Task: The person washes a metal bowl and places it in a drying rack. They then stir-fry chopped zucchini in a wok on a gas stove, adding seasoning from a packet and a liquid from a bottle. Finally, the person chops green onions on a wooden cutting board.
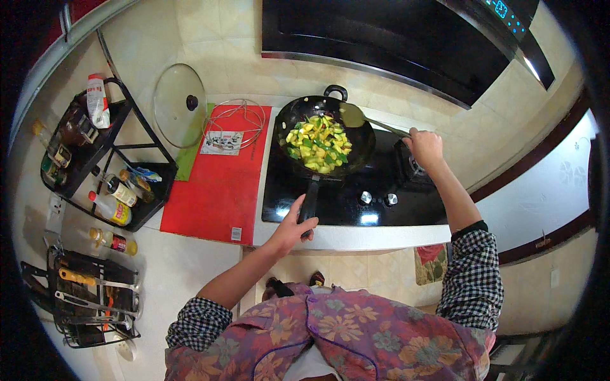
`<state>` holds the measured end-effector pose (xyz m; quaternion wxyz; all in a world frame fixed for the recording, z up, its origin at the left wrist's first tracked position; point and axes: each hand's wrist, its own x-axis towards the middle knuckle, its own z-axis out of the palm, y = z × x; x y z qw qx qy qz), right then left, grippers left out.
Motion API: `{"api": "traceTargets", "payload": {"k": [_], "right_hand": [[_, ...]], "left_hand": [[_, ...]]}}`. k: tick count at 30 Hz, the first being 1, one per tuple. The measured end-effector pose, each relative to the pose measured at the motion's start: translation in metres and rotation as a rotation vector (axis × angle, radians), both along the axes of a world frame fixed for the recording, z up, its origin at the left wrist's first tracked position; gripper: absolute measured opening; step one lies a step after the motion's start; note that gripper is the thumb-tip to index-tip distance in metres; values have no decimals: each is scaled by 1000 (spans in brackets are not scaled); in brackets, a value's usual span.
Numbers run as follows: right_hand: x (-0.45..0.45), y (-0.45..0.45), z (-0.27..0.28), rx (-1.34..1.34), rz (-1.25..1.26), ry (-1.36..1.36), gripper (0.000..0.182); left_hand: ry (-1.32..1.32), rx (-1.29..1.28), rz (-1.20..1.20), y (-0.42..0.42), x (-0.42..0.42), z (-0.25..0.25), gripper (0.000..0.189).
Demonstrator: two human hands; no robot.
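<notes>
Around the black handle of a wok [362, 143] my left hand [291, 228] is closed, at the near side of the cooktop. The wok sits on the left part of the black glass cooktop and holds chopped green and yellow vegetables [318, 143], which look like squash and green pepper pieces. My right hand [425, 146] grips the handle of a spatula [352, 115]. Its broad head rests at or just over the wok's upper right side, to the right of the vegetables.
A red board [209, 190] bearing a wire steaming rack [234, 125] lies left of the cooktop [333, 209]. A glass lid [178, 107] leans against the wall. Farther left stand a black spice shelf [95, 157] with bottles and a utensil rack [90, 333]. A range hood [381, 43] hangs above.
</notes>
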<state>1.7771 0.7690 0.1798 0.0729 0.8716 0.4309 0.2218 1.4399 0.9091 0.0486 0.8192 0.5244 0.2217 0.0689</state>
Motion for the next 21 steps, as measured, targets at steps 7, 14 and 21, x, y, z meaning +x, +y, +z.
{"api": "traceTargets", "payload": {"k": [7,14,21], "right_hand": [[12,29,-91,98,-82,594,42],[-23,18,-43,116,87,441,35],[-7,18,48,-168,42,66,33]], "left_hand": [[-16,-2,-7,2,0,-2,79],[-11,7,10,2,0,-3,77],[-15,1,-5,1,2,-3,76]]}}
